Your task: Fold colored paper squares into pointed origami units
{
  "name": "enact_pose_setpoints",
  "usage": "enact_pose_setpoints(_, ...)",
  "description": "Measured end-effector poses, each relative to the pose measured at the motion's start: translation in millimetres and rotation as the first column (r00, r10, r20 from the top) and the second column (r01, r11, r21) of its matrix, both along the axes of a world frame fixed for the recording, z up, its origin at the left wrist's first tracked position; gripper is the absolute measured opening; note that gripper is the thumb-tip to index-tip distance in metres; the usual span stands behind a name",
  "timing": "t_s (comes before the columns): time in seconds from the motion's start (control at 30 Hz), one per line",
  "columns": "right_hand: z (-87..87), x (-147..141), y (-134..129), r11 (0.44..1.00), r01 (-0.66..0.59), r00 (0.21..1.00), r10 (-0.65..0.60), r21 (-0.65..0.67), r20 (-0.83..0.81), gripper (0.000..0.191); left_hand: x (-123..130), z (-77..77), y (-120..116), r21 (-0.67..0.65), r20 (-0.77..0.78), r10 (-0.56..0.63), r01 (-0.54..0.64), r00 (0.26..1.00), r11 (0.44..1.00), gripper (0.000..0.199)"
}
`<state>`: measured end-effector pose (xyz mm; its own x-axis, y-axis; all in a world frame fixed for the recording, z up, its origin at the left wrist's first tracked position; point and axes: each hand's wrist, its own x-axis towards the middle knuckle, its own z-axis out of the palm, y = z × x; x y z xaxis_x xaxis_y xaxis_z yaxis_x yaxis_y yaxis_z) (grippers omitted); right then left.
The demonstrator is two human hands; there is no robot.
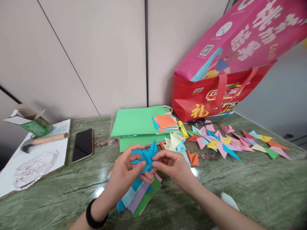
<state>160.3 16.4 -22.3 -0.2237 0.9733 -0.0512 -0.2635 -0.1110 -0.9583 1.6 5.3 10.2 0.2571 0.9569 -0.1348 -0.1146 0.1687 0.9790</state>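
Note:
A blue folded paper piece (pixel 149 157) is held up between my two hands near the middle of the view. My left hand (pixel 130 164), with a black band on the wrist, pinches its left side between thumb and fingers. On the right side, the thumb and index finger of my right hand (pixel 168 163) grip its edge. Below my hands lies a fanned stack of coloured paper (pixel 141 198) in blue, purple and green. Just beyond them sit cream folded pieces (pixel 173 142) and an orange folded piece (pixel 193 158).
Green sheets (pixel 136 121) carry small orange squares (pixel 165 121); a yellow glue stick (pixel 183 129) is beside them. Folded stars (pixel 219 140) spread rightward below a red bag (pixel 192 95). To the left are a phone (pixel 82 145), a hammer (pixel 45 140), beads (pixel 33 171) and an open box (pixel 35 126).

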Motion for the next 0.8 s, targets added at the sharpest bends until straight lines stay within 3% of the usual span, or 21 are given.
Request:
enact_pose_setpoints(0.33,-5.1,-2.1,-1.1,0.993,0.054,0.997,-0.06,0.104,0.056,0.014,2.9,0.1,-2.5,0.053,-0.161,0.074,-0.066,0.984,0.996,0.016)
enact_pose_setpoints(0.5,-4.1,-4.1,-4.6,0.98,0.05,0.995,-0.065,0.195,0.074,0.006,4.5,3.3,-1.9,0.008,-0.144,0.155,-0.155,0.977,0.988,0.016)
enact_pose_setpoints(0.8,-2.5,-3.4,-5.1,0.954,0.048,0.988,-0.089,0.297,0.126,0.004,6.2,5.4,-3.9,0.025,-0.142,0.135,-0.133,0.981,0.991,0.011)
